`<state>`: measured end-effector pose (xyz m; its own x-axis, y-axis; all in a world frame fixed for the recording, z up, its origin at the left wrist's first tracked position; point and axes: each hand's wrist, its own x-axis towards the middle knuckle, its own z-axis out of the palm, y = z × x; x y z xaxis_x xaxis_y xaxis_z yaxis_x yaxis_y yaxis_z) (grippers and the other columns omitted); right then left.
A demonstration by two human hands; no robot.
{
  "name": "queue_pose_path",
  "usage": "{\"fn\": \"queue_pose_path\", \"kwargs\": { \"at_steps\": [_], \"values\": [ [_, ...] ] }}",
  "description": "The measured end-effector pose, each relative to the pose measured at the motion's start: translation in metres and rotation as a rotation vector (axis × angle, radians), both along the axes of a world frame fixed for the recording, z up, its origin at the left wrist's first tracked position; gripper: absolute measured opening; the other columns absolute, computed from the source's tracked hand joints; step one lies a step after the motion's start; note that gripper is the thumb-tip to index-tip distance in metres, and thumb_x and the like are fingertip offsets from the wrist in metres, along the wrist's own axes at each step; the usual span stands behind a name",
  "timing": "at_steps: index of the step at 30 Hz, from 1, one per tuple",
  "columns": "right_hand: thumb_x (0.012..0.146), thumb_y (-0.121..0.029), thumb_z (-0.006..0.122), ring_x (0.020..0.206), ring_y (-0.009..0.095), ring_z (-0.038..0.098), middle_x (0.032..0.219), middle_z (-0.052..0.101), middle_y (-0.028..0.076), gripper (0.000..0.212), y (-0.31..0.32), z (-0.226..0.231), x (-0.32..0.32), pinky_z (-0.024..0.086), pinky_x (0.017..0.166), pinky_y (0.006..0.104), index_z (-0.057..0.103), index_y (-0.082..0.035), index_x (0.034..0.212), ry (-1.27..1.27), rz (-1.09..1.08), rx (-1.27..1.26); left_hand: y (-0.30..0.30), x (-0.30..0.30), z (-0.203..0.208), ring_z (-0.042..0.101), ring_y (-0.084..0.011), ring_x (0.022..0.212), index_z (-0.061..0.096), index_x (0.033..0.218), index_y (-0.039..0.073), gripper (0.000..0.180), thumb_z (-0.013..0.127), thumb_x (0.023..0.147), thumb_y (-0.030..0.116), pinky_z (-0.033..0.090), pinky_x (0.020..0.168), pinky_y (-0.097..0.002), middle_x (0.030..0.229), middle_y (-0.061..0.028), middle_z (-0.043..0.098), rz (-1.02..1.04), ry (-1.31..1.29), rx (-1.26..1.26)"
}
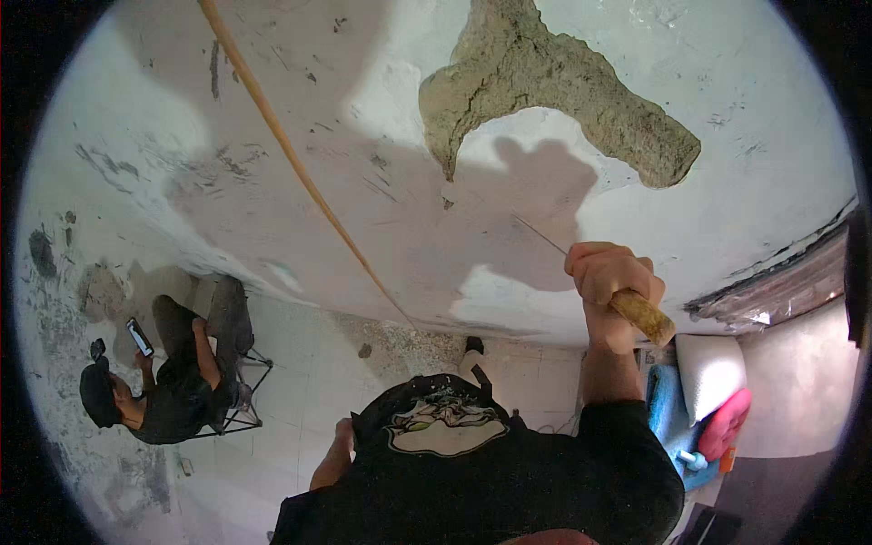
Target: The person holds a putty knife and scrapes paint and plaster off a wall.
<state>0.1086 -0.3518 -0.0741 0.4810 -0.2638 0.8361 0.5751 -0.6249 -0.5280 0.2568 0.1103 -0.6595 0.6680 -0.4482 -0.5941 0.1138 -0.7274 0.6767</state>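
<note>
My right hand (610, 272) is raised in front of the pale wall (363, 218), its fingers wrapped round a wooden-handled tool (643, 316). The thick yellow-brown handle sticks out below my fist. From its other side a thin metal blade (541, 234), seen as a narrow line, points up and left at the wall; whether its tip touches I cannot tell. Above it, a rough grey-brown patch (554, 77) curves across the wall where the white coating is gone. My left hand (341, 445) hangs low beside my body, its fingers mostly hidden.
A long wooden pole (291, 154) slants across the wall to the floor. At left a person (173, 381) sits on a folding stool (245, 400) with a phone (139, 336). Debris (400, 345) lies along the wall base. At right are a white pillow (710, 374) and blue cloth (668, 409).
</note>
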Motion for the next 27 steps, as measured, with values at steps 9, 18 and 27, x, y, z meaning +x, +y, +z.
{"fn": "queue_pose_path", "kwargs": {
  "at_steps": [9,18,27],
  "values": [
    [0.07,-0.084,0.035,0.033,0.015,0.03,0.039,0.035,0.003,0.079,0.002,-0.034,-0.016,0.025,0.038,0.0295,0.037,-0.008,0.047,-0.084,0.022,0.239,-0.054,0.038,0.059,0.061,-0.0249,0.079,0.061,0.097,0.006,0.023,0.045,0.083,0.016,0.048,0.065,-0.0417,0.086,-0.0118,0.064,0.031,0.219,-0.057],
    [0.081,-0.037,0.052,0.049,0.013,0.033,0.055,0.04,0.005,0.046,0.046,-0.149,-0.047,0.027,0.045,0.0294,0.041,-0.001,0.055,0.469,-0.317,0.516,-0.064,0.052,0.042,0.062,-0.021,0.076,0.067,0.09,-0.001,0.025,0.054,0.081,0.018,0.049,0.07,-0.0307,0.088,-0.0105,0.067,-0.091,0.189,0.132],
    [0.087,-0.056,0.04,0.048,0.014,0.034,0.055,0.036,0.003,0.058,0.103,-0.179,-0.05,0.029,0.045,0.0297,0.044,-0.002,0.066,0.365,-0.114,0.544,-0.147,0.04,0.155,0.061,-0.0229,0.081,0.058,0.102,0.002,0.021,0.054,0.086,0.016,0.049,0.069,-0.0355,0.088,-0.0119,0.063,-0.378,-0.109,-0.227]
  ]
}}
